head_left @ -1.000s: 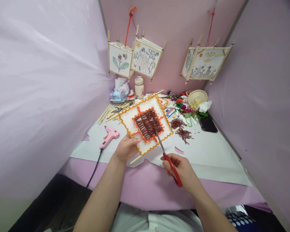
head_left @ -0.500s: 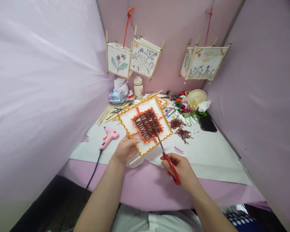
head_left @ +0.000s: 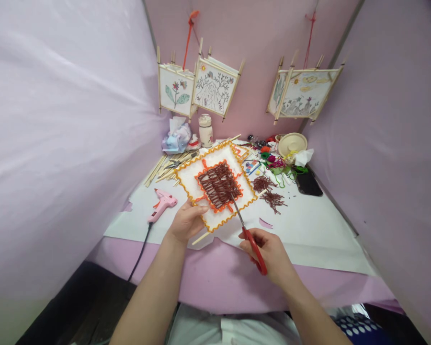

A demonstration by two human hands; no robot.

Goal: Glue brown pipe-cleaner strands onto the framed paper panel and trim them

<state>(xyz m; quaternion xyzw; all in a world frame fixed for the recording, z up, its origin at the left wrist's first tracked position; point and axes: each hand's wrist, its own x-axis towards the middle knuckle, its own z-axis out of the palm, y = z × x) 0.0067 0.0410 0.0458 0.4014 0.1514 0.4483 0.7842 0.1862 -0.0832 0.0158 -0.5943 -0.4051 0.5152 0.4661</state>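
My left hand (head_left: 188,221) grips the lower left edge of a white panel (head_left: 189,173), thumb on its face. Wavy yellow yarn borders the panel, and stick ends jut from its corners. At its middle is a square of brown yarn strands (head_left: 219,184) edged with orange yarn. Red-handled scissors (head_left: 253,249) are held in my right hand (head_left: 267,249), their blades pointing up to the left with the tips at the brown square's lower right part. The blades look closed or nearly so.
A pink glue gun (head_left: 162,205) with a cord lies left. Brown yarn piles (head_left: 273,202), a phone (head_left: 309,183), coloured yarn and a beige round container (head_left: 292,143) are right. Behind stand sticks (head_left: 154,171), a bottle (head_left: 206,131) and tissues (head_left: 177,137); picture lanterns (head_left: 215,88) hang above.
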